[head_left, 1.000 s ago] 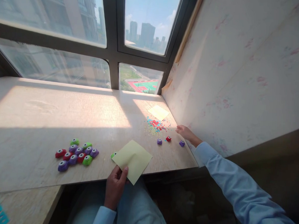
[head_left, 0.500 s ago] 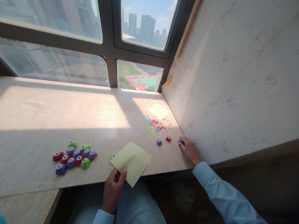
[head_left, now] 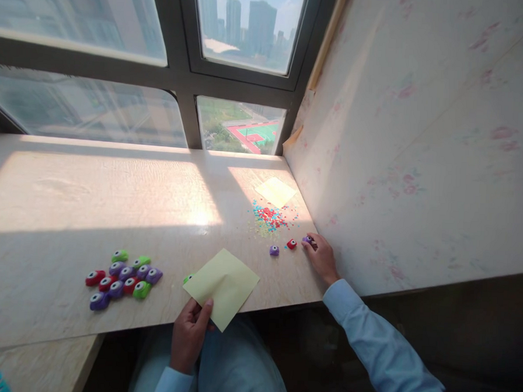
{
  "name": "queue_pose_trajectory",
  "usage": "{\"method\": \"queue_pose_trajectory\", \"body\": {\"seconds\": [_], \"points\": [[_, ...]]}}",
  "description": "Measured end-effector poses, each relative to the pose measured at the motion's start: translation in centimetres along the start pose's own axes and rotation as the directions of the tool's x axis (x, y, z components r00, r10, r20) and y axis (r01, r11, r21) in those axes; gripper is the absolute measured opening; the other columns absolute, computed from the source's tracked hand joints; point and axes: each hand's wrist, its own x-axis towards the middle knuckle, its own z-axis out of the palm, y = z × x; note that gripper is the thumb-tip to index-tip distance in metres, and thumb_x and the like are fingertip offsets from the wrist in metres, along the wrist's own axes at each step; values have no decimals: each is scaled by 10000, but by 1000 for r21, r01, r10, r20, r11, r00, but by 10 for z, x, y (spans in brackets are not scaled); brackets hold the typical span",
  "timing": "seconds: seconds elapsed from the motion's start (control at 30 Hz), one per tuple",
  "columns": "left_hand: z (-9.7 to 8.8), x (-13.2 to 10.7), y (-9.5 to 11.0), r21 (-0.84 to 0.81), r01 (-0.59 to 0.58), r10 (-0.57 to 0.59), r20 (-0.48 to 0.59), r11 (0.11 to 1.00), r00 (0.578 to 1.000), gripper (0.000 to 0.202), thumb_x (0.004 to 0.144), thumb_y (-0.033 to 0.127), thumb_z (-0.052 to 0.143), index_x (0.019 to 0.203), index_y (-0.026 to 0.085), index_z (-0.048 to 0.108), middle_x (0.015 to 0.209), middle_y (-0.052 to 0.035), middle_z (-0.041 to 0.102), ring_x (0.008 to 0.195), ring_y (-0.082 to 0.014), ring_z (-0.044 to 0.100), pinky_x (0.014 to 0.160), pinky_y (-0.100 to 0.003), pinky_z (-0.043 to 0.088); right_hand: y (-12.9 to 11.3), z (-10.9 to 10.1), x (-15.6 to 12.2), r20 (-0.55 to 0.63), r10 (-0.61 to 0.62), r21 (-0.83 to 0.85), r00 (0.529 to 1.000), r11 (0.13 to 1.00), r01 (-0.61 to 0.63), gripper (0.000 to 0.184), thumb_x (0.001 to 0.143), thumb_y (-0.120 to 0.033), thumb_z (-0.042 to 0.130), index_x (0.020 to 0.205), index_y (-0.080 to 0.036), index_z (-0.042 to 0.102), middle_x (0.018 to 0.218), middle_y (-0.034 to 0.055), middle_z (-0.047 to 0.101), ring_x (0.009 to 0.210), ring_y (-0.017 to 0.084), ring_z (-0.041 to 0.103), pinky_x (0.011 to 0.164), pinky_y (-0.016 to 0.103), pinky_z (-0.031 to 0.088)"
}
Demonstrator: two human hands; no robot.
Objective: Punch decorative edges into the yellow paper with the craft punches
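My left hand pinches the lower left edge of a pale yellow square of paper, its thumb on top. The sheet is held out over the front edge of the ledge. A green paper punch peeks out from behind the sheet's left corner, mostly hidden. At the right, by the wall, my right hand has its fingers closed on a small purple paper punch. Left of that hand, a red punch and another purple punch stand on the ledge, apart from each other.
Several purple, red and green punches cluster on the ledge at left. Red, blue and yellow paper bits lie scattered near another yellow sheet. A floral wall bounds the right; windows stand behind.
My right hand has shifted slightly left with the purple punch, nearer the red one. The left hand still holds the paper. The whole view has shifted a little.
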Motion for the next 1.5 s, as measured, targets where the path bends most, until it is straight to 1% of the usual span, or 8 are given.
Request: {"method": "queue_pose_trajectory", "body": {"seconds": [0.33, 0.53, 0.7, 0.97, 1.1, 1.2, 1.37, 1.5], "points": [[2, -1, 12, 2, 56, -56, -1, 998, 998, 513, 630, 568, 733, 952, 173, 673, 749, -43, 708, 622, -208, 649, 419, -260, 505, -19, 3, -17, -101, -103, -109, 990, 990, 92, 351, 931, -356, 457, 1210, -197, 598, 1233, 156, 615, 1193, 294, 539, 1042, 517, 420], [0, 1, 24, 41, 88, -91, 64, 995, 994, 531, 682, 600, 683, 974, 157, 674, 793, -51, 697, 688, -215, 649, 457, -288, 547, -73, 25, -26, 225, -372, -135, 901, 903, 407, 354, 911, -270, 554, 1260, -241, 611, 1405, 132, 537, 1331, 300, 450, 1092, 509, 355], [-2, 3, 31, 83, 101, -114, 168, 991, 979, 516, 706, 594, 635, 959, 145, 659, 794, -65, 696, 685, -220, 677, 438, -263, 511, -74, 37, -22, 251, -290, -168, 924, 927, 336, 271, 871, -201, 564, 1110, -224, 689, 1367, 135, 568, 1304, 322, 474, 1074, 524, 353], [-1, 4, 32, 121, 64, -101, 338, 991, 936, 402, 769, 456, 574, 1004, 131, 600, 608, 15, 586, 414, -127, 535, 390, -225, 402, -56, 22, -23, 123, -153, -245, 981, 953, 179, 234, 893, -278, 527, 1078, -229, 662, 1298, 140, 595, 1256, 338, 491, 1075, 542, 351], [-2, 13, 33, 129, 57, -107, 431, 990, 896, 388, 728, 388, 626, 1011, 128, 571, 553, 66, 505, 370, -97, 460, 378, -216, 388, -67, 20, -37, 74, -180, -186, 981, 964, 191, 294, 920, -305, 481, 1139, -180, 632, 1272, 177, 604, 1245, 340, 501, 1091, 543, 354], [-5, 19, 33, 167, 25, -88, 377, 986, 922, 418, 752, 383, 607, 1072, 122, 545, 574, 67, 504, 382, -102, 467, 379, -214, 376, -85, 32, -62, 62, -217, -69, 974, 973, 221, 328, 921, -323, 473, 1186, -195, 617, 1250, 155, 622, 1238, 302, 526, 1095, 523, 385], [-8, 13, 32, 431, -201, 152, 146, 880, 978, 344, 835, 294, 540, 1138, 136, 580, 729, -15, 612, 637, -173, 624, 593, -286, 493, -109, 64, -108, 166, -44, 103, 985, 994, 27, 480, 888, -422, 544, 1314, -200, 549, 1321, 157, 598, 1250, 293, 550, 1065, 508, 445], [-6, 6, 22, 595, -528, 473, 264, 606, 841, 295, 857, 204, 530, 1134, 161, 625, 1021, -114, 670, 955, -253, 640, 854, -408, 509, -110, 74, -119, 150, 43, 183, 988, 981, -70, 502, 864, -440, 570, 1310, -209, 565, 1345, 149, 594, 1270, 297, 544, 1090, 518, 421]]}}
